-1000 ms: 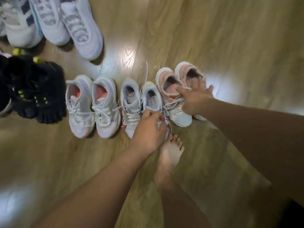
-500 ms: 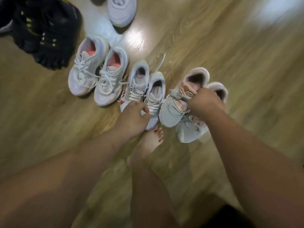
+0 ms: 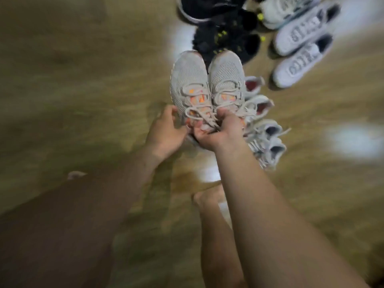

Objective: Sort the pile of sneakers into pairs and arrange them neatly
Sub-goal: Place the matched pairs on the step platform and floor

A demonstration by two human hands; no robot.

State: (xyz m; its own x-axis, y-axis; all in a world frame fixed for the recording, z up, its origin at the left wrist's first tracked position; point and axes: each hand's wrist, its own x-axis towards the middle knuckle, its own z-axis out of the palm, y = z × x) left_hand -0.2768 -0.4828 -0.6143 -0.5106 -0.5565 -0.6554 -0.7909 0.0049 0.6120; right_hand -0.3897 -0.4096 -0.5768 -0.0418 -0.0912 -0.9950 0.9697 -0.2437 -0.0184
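- The right hand (image 3: pixel 220 132) has its fingers (image 3: pixel 224 113) curled tight into the laces of the grey sneakers (image 3: pixel 189 80).
- The left hand (image 3: pixel 166 132) clamps the left shoe's side.
- The pair is held side by side off the floor (image 3: pixel 83 80), toes pointing far.
- Black shoes (image 3: pixel 224 38) lie just beyond it, and white sneakers (image 3: pixel 301 44) at far right.

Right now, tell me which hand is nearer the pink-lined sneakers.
Right. Both grip the grey sneakers; right hand is beside the pink-lined sneakers, left hand farther left.
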